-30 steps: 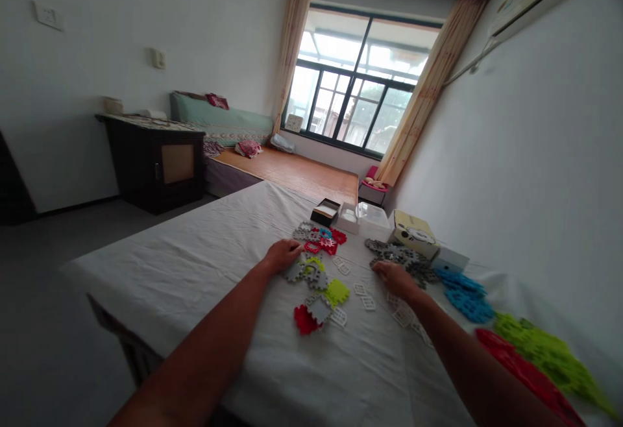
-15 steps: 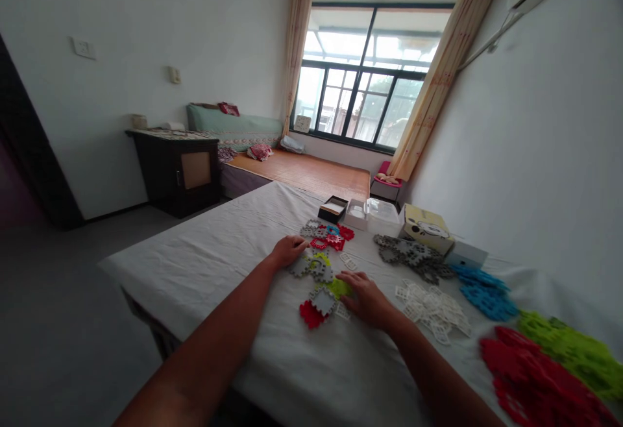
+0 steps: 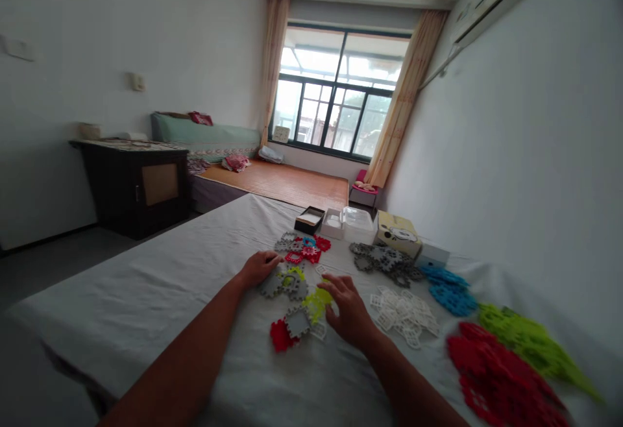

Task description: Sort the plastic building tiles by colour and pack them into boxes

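Observation:
My left hand (image 3: 259,267) rests palm down on the white table cover (image 3: 160,297), fingers curled against a chain of joined grey, yellow and red interlocking tiles (image 3: 294,284). My right hand (image 3: 346,313) lies over the near end of that chain with fingers spread, touching a yellow-green tile (image 3: 318,302). Just left of it lie a grey tile (image 3: 298,322) and a red tile (image 3: 280,336). A small white tile (image 3: 318,331) sits under the right hand's edge.
Sorted heaps lie to the right: white tiles (image 3: 403,313), grey tiles (image 3: 387,259), blue tiles (image 3: 450,291), red tiles (image 3: 496,378), green tiles (image 3: 530,346). Small boxes (image 3: 335,220) and a yellow carton (image 3: 396,233) stand at the far edge. A dark cabinet (image 3: 134,183) stands beyond.
My right hand moved from the grey heap on the right across to the yellow-green tile in the chain. The left hand stayed on the chain. The camera view shifted.

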### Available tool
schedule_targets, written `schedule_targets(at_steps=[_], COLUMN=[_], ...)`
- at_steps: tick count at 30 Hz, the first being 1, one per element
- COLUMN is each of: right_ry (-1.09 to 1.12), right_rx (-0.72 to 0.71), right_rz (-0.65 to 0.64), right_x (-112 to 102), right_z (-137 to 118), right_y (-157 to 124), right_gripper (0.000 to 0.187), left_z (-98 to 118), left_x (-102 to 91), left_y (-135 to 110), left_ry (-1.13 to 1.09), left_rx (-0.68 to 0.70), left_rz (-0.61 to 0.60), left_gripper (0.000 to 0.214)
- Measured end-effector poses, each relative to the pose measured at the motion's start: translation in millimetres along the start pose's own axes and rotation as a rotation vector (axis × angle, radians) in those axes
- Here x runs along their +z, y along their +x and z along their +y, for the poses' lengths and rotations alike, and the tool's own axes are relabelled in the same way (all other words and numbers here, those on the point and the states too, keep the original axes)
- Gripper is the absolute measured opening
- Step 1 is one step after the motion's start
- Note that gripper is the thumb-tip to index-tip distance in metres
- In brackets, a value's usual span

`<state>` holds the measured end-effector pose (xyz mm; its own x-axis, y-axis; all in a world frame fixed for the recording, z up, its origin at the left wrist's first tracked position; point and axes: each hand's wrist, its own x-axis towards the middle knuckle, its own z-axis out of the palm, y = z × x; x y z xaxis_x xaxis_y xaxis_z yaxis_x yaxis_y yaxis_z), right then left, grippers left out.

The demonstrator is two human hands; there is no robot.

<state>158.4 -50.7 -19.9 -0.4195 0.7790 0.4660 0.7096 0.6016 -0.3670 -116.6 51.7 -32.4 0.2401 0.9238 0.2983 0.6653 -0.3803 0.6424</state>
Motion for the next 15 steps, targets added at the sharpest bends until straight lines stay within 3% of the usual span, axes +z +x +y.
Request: schedule_targets(at_steps=[5,9,12,15], right_ry=[0.383,0.306,0.237,0.07], right_rx=[0.279,0.348,0.367,0.482], right_rz=[0.048,0.05,0.131,0.343], right_x=[-11.8,-38.5,-79.5,-140.9], right_z=[-1.4,10.7,39.8,89.2], right_y=[5.1,-9.7,-35.2,-74.9], right_gripper=[0.032,0.029,0.032,0.037], left_z=[-5.3,-6.2,-5.3,-3.9], left_x=[-2.5,-3.9,-4.1,-3.7], left_y=[5.0,6.8,6.0,4.4], left_ry=[0.002,-0.008,0.001,0.022], left_rx=[0.034,0.021,0.013,0.02], left_rz=[-0.015,-0.03,-0.034,-0.034], left_gripper=[0.043,0.042,0.042,0.042])
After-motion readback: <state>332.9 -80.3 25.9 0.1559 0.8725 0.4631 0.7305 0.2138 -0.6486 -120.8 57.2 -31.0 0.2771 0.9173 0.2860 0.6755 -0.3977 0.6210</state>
